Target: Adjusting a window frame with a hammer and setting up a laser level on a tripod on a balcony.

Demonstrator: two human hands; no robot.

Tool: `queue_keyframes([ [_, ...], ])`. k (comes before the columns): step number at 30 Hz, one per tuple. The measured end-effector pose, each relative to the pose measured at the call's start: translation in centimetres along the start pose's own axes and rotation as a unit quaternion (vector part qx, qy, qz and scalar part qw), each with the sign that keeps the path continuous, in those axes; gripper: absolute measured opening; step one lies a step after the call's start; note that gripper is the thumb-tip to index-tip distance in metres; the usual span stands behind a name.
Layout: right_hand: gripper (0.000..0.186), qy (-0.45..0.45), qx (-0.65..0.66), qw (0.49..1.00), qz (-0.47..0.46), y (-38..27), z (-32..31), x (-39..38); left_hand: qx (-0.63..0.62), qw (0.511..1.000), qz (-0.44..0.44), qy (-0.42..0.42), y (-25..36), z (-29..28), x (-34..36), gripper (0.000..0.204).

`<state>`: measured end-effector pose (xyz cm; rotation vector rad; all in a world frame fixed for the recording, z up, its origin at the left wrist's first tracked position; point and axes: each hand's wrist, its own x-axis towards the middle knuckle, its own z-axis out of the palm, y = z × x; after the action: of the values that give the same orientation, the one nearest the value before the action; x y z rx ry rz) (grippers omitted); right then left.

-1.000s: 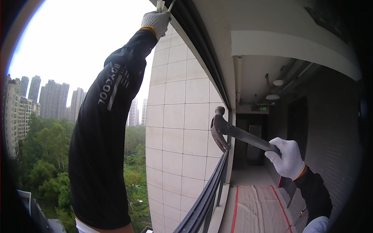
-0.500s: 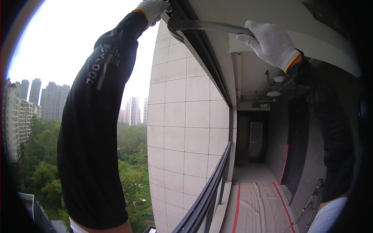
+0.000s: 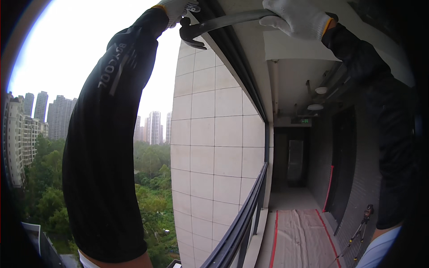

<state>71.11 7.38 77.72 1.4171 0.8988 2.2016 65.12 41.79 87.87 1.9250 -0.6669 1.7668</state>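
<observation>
My right hand (image 3: 298, 18), in a white knit glove with a yellow cuff, is closed round the handle of a claw hammer (image 3: 228, 20). The hammer lies nearly level, its head to the left and its claw curving down. Up at the top edge, my left hand (image 3: 175, 10), gloved the same way, pinches a small silvery metal piece (image 3: 193, 8) beside the dark upper window frame (image 3: 237, 60). The hammer head is just below and right of the left fingers. The picture's edge cuts off part of both hands.
A dark metal railing (image 3: 237, 219) runs along the open side, with a drop to trees (image 3: 154, 187) beyond. Outside stands a tiled wall (image 3: 214, 143). On the corridor floor lies a cloth sheet (image 3: 299, 232) edged with red tape. A tripod (image 3: 361, 230) stands at the right.
The hammer and my right hand have moved left and up, bringing the hammer head closer to my left hand. My left hand stays at the frame, nearly unmoved.
</observation>
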Motion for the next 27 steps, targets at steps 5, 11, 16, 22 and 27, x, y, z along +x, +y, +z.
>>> queue_keyframes([
  [5, 0.046, -0.003, -0.027, 1.0, 0.01, 1.0, 0.2, 1.3, 0.066, 0.99, -0.124, -0.027, -0.4, -1.1, 2.2, 0.034],
  [11, 0.044, 0.002, -0.027, 1.0, 0.012, 0.6, 0.0, 1.6, 0.017, 0.997, -0.067, 0.016, -1.1, -0.7, 1.9, 0.033],
  [16, 0.046, -0.01, -0.049, 0.999, -0.01, 1.1, -0.3, 1.1, 0.008, 0.998, -0.06, -0.004, -0.1, 0.4, 0.7, 0.03],
  [22, 0.047, 0.003, -0.053, 0.999, -0.003, 1.5, 0.0, 1.9, -0.007, 0.998, -0.048, -0.038, 0.1, -0.9, 0.8, 0.027],
  [27, 0.047, -0.016, -0.041, 0.999, -0.015, 2.3, -0.3, 1.5, -0.031, 0.996, -0.081, 0.006, 0.4, -0.8, 0.9, 0.025],
])
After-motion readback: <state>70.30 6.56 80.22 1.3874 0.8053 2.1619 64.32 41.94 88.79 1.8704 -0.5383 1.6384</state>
